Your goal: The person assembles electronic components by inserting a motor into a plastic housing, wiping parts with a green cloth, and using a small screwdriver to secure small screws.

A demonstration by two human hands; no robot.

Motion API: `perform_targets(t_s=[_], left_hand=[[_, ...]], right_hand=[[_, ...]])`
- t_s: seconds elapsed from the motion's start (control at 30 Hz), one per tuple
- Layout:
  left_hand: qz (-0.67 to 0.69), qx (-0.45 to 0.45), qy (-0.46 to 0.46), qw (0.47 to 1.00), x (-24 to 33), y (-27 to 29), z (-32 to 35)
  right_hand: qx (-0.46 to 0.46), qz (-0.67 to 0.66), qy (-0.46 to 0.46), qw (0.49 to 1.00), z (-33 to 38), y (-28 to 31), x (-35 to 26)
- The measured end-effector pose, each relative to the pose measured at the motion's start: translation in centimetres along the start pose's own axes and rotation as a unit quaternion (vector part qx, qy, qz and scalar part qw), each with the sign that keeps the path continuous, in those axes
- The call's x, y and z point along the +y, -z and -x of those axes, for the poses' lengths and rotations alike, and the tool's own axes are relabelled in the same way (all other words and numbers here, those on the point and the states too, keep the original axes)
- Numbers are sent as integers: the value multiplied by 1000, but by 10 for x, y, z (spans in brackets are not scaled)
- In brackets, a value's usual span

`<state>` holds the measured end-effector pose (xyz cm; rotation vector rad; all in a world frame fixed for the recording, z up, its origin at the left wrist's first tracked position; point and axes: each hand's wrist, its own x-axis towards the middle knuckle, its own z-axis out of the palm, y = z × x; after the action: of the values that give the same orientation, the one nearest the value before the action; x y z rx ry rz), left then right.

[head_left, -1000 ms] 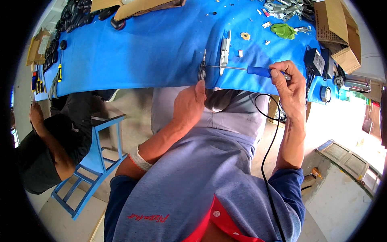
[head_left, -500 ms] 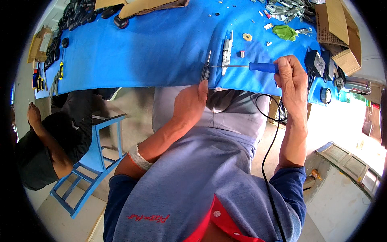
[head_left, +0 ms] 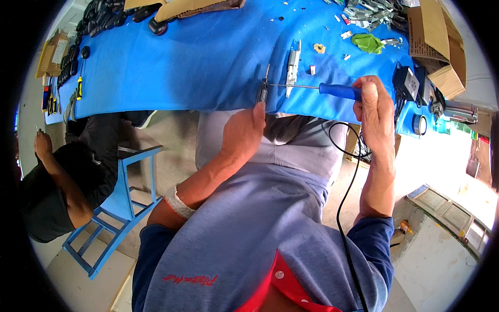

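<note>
My left hand [head_left: 242,130] grips a small dark metal part with a thin rod [head_left: 263,91] at the table's near edge, thumb laid along it. The rod points away from me. My right hand [head_left: 375,114] is closed round the blue handle of a screwdriver [head_left: 339,91]. Its shaft runs level to the left, and its tip meets the side of the metal part near the rod's base. Beyond the shaft lies a long silvery metal piece [head_left: 293,65] on the blue cloth [head_left: 208,62]; the shaft crosses over its near end.
A heap of metal parts [head_left: 371,15], a green rag [head_left: 367,42] and an open cardboard box [head_left: 436,41] occupy the far right. Black-handled items [head_left: 101,18] pile up far left. A co-worker in black [head_left: 62,192] sits left by a blue stool [head_left: 122,192]. A black cable [head_left: 343,208] hangs before me.
My left hand and the metal part have shifted slightly left. The screwdriver has moved left with them, its tip still at the part. My right hand's fingers have changed position on the handle.
</note>
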<state>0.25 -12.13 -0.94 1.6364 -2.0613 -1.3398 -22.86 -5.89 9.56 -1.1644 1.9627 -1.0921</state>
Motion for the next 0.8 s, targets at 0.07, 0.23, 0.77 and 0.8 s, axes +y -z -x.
perform_targets(t_s=[0.07,0.23,0.77,0.8], left_hand=[[7,8,-13,1000,-5,-2,0],[24,16,-23,999,-6,-3,1],[10,-7,6,1000,0,0,1],[12,-4,4,1000,-2,-2,0]], right_hand=[[6,11,-11,1000,-2,-1,2],[-1,-40,51,998,-3,-4,13],[-51,-38,-40,997,-6,7,10],[-56,-58,-37,996,-7,7,15]])
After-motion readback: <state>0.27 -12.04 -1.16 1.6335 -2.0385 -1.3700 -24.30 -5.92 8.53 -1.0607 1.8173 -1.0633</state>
